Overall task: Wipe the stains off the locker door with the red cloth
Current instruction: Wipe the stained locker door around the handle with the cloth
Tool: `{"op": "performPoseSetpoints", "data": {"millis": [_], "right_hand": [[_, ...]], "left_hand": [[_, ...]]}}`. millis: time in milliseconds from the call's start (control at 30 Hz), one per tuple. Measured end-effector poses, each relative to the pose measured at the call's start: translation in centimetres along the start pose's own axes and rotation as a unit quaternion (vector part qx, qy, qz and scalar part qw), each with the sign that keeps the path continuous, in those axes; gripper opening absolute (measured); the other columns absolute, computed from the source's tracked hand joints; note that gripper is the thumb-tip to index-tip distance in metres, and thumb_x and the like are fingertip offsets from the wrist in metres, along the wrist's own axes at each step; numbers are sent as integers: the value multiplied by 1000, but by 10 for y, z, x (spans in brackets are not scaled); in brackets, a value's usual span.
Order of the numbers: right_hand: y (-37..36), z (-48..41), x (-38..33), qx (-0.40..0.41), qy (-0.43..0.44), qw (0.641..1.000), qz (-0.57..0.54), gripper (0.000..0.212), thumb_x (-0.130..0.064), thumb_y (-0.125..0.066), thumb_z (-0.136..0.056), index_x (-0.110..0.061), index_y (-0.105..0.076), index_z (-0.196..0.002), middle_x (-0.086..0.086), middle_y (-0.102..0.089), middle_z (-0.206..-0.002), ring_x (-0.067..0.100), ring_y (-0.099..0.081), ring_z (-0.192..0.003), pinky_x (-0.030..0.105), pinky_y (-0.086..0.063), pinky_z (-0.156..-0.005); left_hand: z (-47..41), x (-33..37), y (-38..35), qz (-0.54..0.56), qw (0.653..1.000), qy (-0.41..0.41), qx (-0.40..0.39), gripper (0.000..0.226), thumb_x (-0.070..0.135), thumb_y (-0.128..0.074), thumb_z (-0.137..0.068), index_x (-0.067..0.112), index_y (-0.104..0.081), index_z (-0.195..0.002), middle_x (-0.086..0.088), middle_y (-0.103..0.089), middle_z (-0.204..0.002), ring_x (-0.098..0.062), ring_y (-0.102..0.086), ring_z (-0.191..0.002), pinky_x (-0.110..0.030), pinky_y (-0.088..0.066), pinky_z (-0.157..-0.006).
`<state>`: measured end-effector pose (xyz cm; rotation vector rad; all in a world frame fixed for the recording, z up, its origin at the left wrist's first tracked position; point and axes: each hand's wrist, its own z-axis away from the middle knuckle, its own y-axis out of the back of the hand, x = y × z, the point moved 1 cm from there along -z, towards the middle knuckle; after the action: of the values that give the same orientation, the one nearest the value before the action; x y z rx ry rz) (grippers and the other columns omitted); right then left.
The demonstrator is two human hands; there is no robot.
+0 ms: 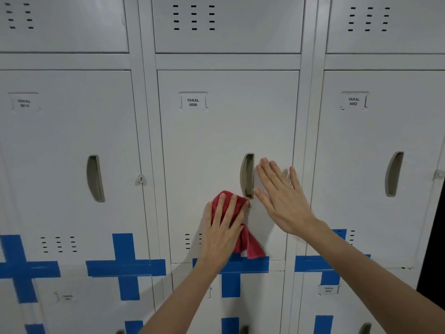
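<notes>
The white locker door (pixel 216 136) labelled YAKAL 0006 fills the middle of the head view. Its recessed grey handle (pixel 248 175) sits at the right side. My left hand (pixel 222 230) presses the red cloth (pixel 248 247) flat against the door, just below and left of the handle; part of the cloth hangs down under my palm. My right hand (pixel 281 198) lies flat with fingers spread on the door right of the handle, holding nothing. No stain stands out clearly on the door.
Similar lockers stand to the left (pixel 67 153) and right (pixel 375 153), with more rows above and below. Blue tape crosses (pixel 125 266) mark the seams of the lower row. A dark gap (pixel 433 237) shows at the far right edge.
</notes>
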<state>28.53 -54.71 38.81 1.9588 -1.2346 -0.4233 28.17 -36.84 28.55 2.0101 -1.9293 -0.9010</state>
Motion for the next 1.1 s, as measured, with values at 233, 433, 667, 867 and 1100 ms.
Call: {"op": "performPoseSetpoints", "data": {"millis": [233,433,667,867,1100], "right_hand": [[0,-1,4,-2,10,1000,-26,70,-56,8,-90,-22,6,-150,-9,18,-156,5,20,-142,40,16,-115],[7,-1,7,-9,20,998,-60,67,-56,5,-91,-25,5,-150,-12,16,-156,1,18,-141,39,18,-115],[22,-2,11,-44,25,983,-179,59,-55,-5,-96,-28,-1,-149,-14,6,-157,-6,10,-140,40,15,-116],[37,6,21,31,-38,950,-310,56,-48,-11,-100,-26,-16,-150,-12,-14,-157,-10,-4,-140,32,14,-117],[41,13,31,78,-54,946,-311,60,-52,-9,-96,-26,-20,-149,-11,-21,-155,-11,-9,-139,29,13,-117]], "left_hand": [[-7,37,-10,37,999,18,-5,86,39,-70,-79,24,-23,-150,-12,-25,-153,-33,-20,-143,-57,-16,-113],[-11,48,-7,29,999,5,-24,95,41,-76,-70,21,-25,-148,-9,-28,-151,-31,-23,-140,-53,-16,-111],[-21,66,0,47,998,-11,-33,106,43,-84,-58,11,-29,-144,-12,-38,-148,-27,-28,-139,-50,-29,-109],[-46,63,13,23,998,-53,15,98,34,-75,-71,10,-19,-149,-11,-36,-152,-29,-31,-141,-46,-23,-114],[-87,55,30,27,998,2,55,85,33,-64,-81,7,-22,-150,-15,-21,-157,-33,-18,-145,-49,-11,-119]]}}
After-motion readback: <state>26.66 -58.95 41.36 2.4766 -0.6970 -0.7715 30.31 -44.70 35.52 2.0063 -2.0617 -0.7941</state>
